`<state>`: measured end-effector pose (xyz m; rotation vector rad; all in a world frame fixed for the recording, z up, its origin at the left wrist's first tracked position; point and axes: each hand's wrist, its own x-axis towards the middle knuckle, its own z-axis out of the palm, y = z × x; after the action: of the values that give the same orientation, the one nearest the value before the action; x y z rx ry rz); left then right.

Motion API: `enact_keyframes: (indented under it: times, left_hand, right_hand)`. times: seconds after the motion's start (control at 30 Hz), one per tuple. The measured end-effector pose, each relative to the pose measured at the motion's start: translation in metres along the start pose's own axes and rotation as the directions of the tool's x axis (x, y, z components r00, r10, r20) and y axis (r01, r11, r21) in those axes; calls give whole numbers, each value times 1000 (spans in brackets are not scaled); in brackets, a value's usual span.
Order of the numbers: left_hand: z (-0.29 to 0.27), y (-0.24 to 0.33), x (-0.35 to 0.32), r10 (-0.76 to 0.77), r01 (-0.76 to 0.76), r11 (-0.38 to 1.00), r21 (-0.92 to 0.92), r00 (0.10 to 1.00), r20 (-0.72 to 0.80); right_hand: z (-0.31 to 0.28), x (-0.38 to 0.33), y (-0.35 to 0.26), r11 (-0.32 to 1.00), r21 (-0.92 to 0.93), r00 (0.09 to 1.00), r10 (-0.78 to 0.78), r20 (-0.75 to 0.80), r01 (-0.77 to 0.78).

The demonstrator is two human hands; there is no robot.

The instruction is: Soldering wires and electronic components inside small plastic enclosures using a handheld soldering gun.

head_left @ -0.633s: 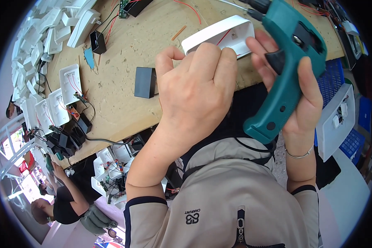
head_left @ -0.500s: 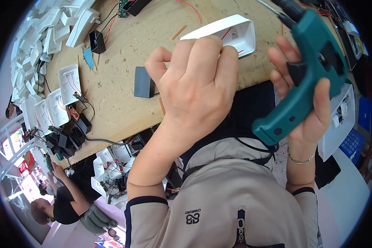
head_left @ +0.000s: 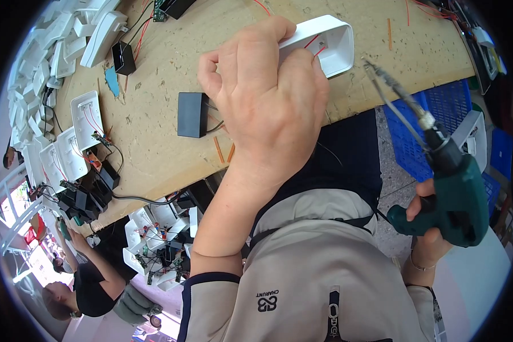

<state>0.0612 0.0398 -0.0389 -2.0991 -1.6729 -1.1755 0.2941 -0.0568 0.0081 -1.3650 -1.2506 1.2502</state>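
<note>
The left hand curls nearly closed over a white case at the bench, seemingly steadying it, hollow side visible (fingertips hidden); the right hand wraps a green gun-shaped tool beyond the bench edge, likely keeping its tip clear.

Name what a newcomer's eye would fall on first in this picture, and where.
The green soldering gun in the right hand, at the picture's right, stands out first. Next come the white plastic housing at the left hand, top centre, and the heap of white housings at upper left.
</note>
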Motion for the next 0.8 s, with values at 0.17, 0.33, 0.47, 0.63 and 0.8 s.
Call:
enact_keyframes:
  times: [0.17,0.33,0.47,0.63,0.8]
  left_hand:
    - [4,-2,0,-12,13,1000,-28,1000,14]
    - [5,-5,1,21,-21,1000,9,1000,4]
    - [-15,16,17,151,-200,943,265,969,196]
    - [-16,15,15,127,-176,948,267,973,192]
    - [-16,14,11,88,-139,954,266,976,198]
  right_hand:
    - [11,1,-2,995,-36,995,95,-20,-95]
    - [17,9,-2,998,-49,999,49,-13,-50]
    - [17,15,-2,997,-57,998,54,12,-54]
    - [18,19,0,997,-60,999,40,-2,-40]
    - [20,23,-1,997,-74,1000,26,-3,-26]
